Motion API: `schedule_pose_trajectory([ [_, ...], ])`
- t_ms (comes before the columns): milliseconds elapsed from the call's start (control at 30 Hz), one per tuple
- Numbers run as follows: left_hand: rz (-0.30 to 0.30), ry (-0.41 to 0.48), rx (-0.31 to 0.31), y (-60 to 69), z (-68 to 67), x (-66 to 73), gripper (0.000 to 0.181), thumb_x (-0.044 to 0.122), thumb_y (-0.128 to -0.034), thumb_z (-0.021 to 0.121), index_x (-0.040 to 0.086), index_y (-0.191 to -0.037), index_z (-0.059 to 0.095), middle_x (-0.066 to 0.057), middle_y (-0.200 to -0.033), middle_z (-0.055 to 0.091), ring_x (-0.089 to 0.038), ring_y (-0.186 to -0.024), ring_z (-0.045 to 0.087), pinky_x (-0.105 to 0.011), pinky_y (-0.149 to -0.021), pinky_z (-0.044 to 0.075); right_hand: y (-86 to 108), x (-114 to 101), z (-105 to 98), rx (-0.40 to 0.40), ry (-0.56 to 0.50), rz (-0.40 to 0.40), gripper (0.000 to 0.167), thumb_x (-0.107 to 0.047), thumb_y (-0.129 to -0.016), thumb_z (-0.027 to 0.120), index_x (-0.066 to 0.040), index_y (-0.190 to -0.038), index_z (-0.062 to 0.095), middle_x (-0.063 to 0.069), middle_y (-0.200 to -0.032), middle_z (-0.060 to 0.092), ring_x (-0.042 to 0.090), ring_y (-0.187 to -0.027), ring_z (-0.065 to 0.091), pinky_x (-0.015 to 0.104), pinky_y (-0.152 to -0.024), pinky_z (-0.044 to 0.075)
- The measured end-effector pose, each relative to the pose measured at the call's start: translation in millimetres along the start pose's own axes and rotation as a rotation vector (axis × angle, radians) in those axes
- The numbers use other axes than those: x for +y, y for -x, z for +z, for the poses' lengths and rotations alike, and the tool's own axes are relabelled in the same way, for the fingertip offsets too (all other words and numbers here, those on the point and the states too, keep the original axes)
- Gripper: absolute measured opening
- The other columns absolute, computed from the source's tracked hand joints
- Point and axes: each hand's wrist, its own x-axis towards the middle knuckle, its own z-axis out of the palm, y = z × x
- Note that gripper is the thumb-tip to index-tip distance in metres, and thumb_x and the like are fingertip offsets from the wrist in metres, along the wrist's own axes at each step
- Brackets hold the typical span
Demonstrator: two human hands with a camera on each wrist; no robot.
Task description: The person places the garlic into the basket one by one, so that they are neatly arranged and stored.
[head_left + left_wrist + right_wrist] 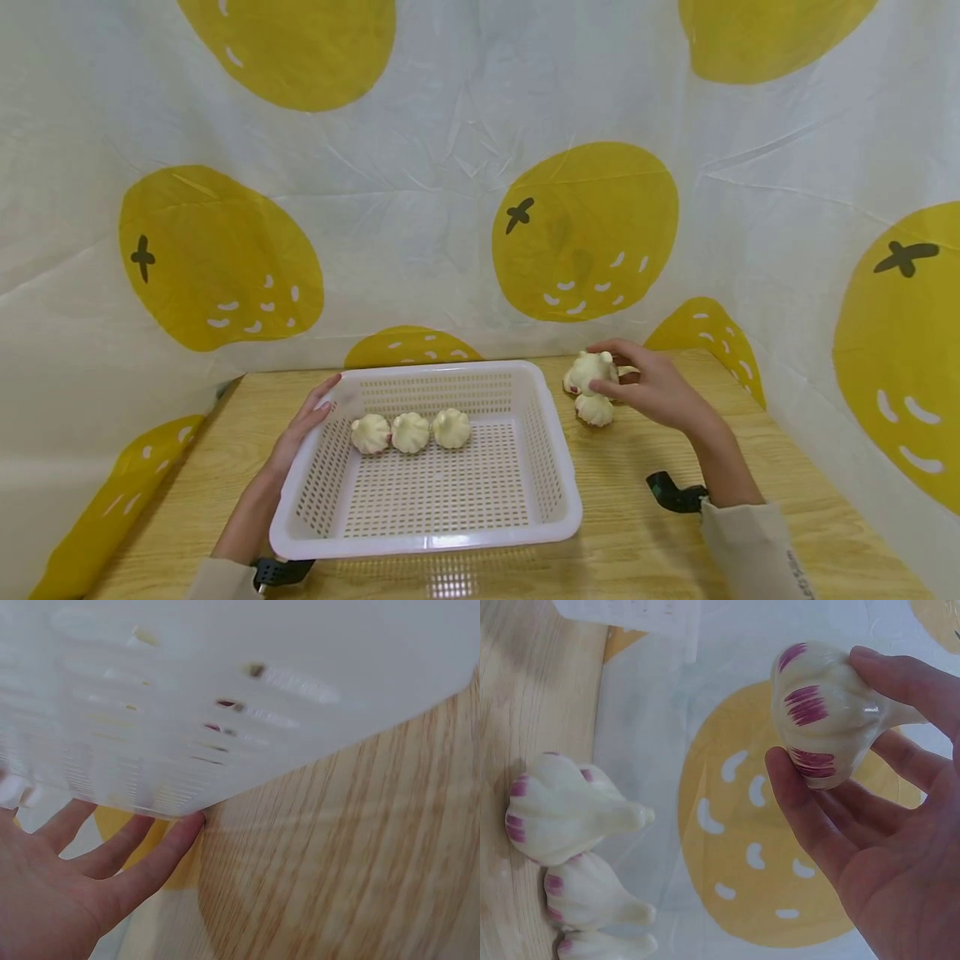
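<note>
Just right of the white basket (427,542), the right hand (663,392) grips a garlic bulb (821,716); the left hand (291,437), fingers spread, touches the basket's left side.

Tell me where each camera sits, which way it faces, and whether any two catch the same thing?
Head: worn on the person's head, facing forward and down at the white plastic basket on the wooden table; the left hand and right hand show.
Left wrist: faces the basket's outer wall; the left hand's fingers show.
Right wrist: faces a purple-streaked garlic bulb, with other garlic bulbs nearby; the right hand shows.
Shared: head and right wrist both show the right hand holding that bulb.
</note>
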Motion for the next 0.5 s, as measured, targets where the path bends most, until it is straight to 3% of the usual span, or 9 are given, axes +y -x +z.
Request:
schedule_pose_trajectory([
  [267,0.041,0.024,-0.038,1.7,-3.8,-2.2,0.055,0.026,-0.1148,0.020,0.024,-0.166,0.002,0.008,-0.156,0.029,-0.004,-0.138,0.043,-0.026,-0.106,0.045,-6.4,-9.4,9.9,0.009,0.035,-0.069,0.046,-0.026,-0.098,0.073,-0.013,-0.140,0.060,0.013,-0.143,0.060,0.039,-0.128,0.055,0.050,-0.095,0.055],
  [500,0.043,0.019,-0.035,-0.2,-2.7,-2.1,0.055,0.027,-0.1148,0.021,0.023,-0.166,0.002,0.007,-0.156,0.029,-0.004,-0.138,0.043,-0.026,-0.106,0.045,-15.0,-12.9,18.7,-0.016,0.045,-0.119,0.045,-0.024,-0.097,0.074,-0.014,-0.139,0.061,0.010,-0.140,0.062,0.034,-0.124,0.058,0.049,-0.094,0.055],
])
